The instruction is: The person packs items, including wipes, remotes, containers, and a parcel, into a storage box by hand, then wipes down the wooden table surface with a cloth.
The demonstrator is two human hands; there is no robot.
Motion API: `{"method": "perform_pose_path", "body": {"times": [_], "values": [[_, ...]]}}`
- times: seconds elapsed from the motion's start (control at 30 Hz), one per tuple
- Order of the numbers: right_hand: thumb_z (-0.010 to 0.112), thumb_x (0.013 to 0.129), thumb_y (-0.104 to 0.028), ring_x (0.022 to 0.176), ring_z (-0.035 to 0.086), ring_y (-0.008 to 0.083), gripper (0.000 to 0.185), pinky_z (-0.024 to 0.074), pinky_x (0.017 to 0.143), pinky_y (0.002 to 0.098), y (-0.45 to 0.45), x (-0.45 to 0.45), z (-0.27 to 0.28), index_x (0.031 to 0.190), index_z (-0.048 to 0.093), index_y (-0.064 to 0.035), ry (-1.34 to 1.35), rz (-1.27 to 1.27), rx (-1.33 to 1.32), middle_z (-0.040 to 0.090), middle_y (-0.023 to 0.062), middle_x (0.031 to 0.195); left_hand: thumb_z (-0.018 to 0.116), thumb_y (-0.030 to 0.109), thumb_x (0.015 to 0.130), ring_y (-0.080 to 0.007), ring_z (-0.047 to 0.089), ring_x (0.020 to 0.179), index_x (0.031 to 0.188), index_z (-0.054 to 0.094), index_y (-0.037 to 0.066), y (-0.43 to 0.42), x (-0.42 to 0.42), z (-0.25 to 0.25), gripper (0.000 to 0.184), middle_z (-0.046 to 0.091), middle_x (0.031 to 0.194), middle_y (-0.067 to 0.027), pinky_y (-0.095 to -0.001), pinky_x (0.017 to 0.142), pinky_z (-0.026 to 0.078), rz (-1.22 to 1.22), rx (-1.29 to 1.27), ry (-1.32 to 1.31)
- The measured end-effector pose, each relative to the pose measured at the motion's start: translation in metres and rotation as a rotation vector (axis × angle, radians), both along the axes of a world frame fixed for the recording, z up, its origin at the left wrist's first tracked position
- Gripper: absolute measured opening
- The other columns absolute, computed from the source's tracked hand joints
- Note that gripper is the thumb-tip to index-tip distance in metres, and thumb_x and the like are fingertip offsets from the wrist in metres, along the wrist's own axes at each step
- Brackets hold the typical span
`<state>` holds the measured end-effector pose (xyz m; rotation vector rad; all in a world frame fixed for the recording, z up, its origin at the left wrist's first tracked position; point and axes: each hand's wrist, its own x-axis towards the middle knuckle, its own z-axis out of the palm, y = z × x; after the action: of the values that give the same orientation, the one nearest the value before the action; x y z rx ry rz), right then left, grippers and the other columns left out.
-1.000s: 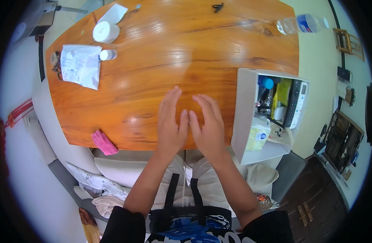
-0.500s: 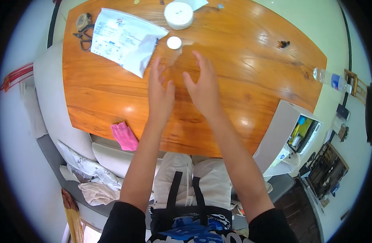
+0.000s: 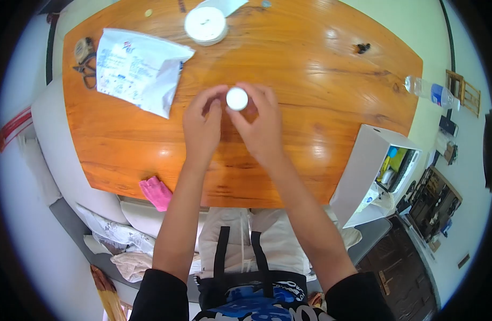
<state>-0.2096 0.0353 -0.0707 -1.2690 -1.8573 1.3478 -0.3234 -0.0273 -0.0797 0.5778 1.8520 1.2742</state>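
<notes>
A small round white-topped container (image 3: 237, 99), seen from above, is between my hands over the table. My right hand (image 3: 261, 120) has its thumb and forefinger closed around the container's right side. My left hand (image 3: 202, 122) is curved at its left, thumb and fingers apart, with the forefinger tip close to its rim; whether it touches cannot be made out. Anything below the white top is hidden. Up and to the left lies a white printed plastic mailer bag (image 3: 136, 69). Beyond my hands stands a larger round white tub (image 3: 206, 25).
Black-handled scissors (image 3: 87, 75) and a tape measure (image 3: 84, 50) lie at the left edge of the wooden table (image 3: 321, 107). A pink cloth (image 3: 156, 192) hangs at the near edge. On the right are a filled white box (image 3: 358, 171), a plastic bottle (image 3: 433, 92) and a small dark object (image 3: 362, 48).
Both hands have closed in around the white-topped container, and my right thumb and forefinger have taken hold of it. It now appears nearer to me. The whole view has shifted a little.
</notes>
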Motion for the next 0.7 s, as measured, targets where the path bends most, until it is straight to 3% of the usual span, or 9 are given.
{"method": "perform_pose_path", "body": {"times": [0.13,0.33,0.53,0.7], "values": [[0.076,0.079,-0.001,0.104,0.06,0.0293,0.043,0.0517,0.083,0.0351,-0.022,0.064,0.02,0.119,0.062,-0.003,0.01,-0.089,-0.17,0.058,0.0137,0.114,0.053,-0.002,0.094,-0.0195,0.064,0.1,0.106,0.067,-0.002,-0.003,0.06,0.024,0.019,0.068,0.104,-0.0115,-0.0305,0.09,0.049,0.033,-0.031,-0.08],[0.076,0.077,0.001,0.103,0.061,0.0299,0.047,0.0532,0.081,0.0346,-0.036,0.161,0.056,0.121,0.06,-0.0032,-0.02,-0.2,-0.066,0.059,0.0152,0.114,0.052,-0.003,0.092,-0.0207,0.062,0.09,0.097,0.064,-0.001,-0.007,0.158,0.06,0.013,0.066,0.095,-0.0106,-0.0307,0.084,0.048,-0.105,0.122,0.012],[0.077,0.071,0.001,0.099,0.063,0.0336,0.05,0.0529,0.082,0.0369,-0.038,0.257,0.093,0.118,0.061,-0.0051,-0.053,-0.265,0.088,0.062,0.016,0.11,0.056,0.0,0.089,-0.0222,0.061,0.087,0.104,0.061,-0.002,-0.007,0.243,0.081,0.016,0.066,0.096,-0.0132,-0.0326,0.082,0.048,-0.233,0.364,-0.028],[0.073,0.069,0.006,0.106,0.06,0.0353,0.052,0.0505,0.09,0.0407,-0.028,0.326,0.103,0.118,0.061,-0.0043,-0.169,-0.403,0.214,0.058,0.0176,0.118,0.056,0.0,0.089,-0.0257,0.064,0.096,0.106,0.062,-0.002,0.006,0.312,0.095,0.018,0.068,0.104,-0.0159,-0.0353,0.089,0.049,-0.343,0.364,-0.04]]}}
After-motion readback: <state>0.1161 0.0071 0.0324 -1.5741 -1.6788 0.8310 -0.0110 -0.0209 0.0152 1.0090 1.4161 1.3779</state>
